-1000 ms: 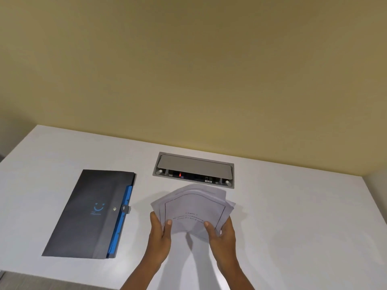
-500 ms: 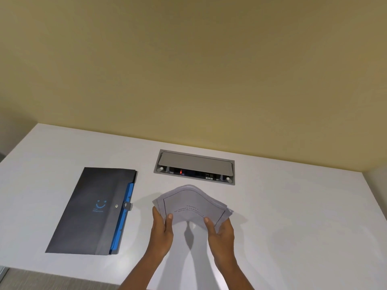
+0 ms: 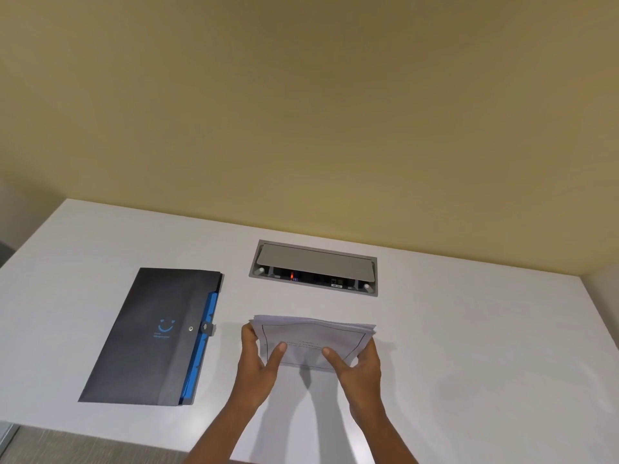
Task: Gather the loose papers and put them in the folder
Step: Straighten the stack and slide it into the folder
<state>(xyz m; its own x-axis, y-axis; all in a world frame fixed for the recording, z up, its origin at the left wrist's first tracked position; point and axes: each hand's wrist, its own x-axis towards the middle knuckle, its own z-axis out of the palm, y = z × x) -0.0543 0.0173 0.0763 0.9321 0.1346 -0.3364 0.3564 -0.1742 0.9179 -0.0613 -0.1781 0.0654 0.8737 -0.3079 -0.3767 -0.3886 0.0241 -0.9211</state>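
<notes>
Both hands, left hand [image 3: 259, 360] and right hand [image 3: 360, 370], grip a white paper stack [image 3: 313, 341]; its print is illegible, fingers hidden behind it.

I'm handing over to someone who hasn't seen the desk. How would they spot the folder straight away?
Start at the white desk against the yellow wall. The folder lies flat on its left part, left of the two hands holding the papers. It is the only dark thing there, with a blue smiley mark and blue edge along its right side.
</notes>
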